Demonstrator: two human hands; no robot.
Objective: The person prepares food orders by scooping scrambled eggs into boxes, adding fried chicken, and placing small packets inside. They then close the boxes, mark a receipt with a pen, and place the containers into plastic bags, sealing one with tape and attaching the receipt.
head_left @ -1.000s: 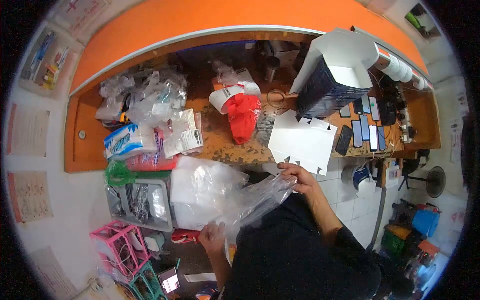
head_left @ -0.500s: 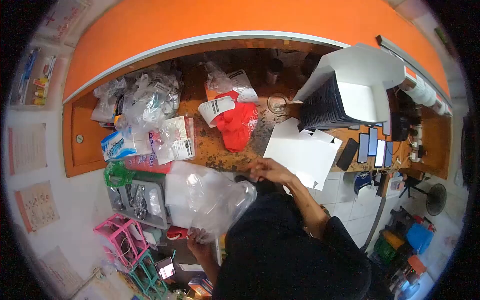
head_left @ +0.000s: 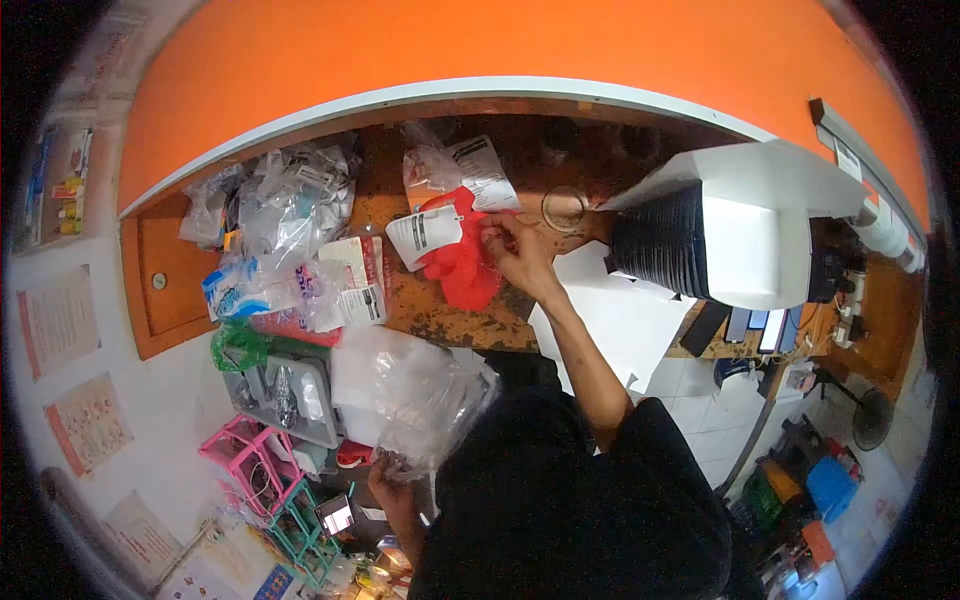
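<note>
My right hand is at the right side of a red plastic bag on the wooden counter, its curled fingers pinching the bag's edge. A printed white label lies over the bag's left part. Low in the view, my left hand grips the lower edge of a large clear plastic bag. That bag hangs in front of the counter, close to my body, and its film partly hides the left fingers.
Packaged goods in clear plastic crowd the counter's left end. To the right, a white box stands beside stacked black trays and white sheets. Several phones lie farther right. A grey crate and pink rack stand lower left.
My right hand has moved up and forward from the counter's front edge onto the red plastic bag. The left hand stays on the clear bag. The view has shifted slightly.
</note>
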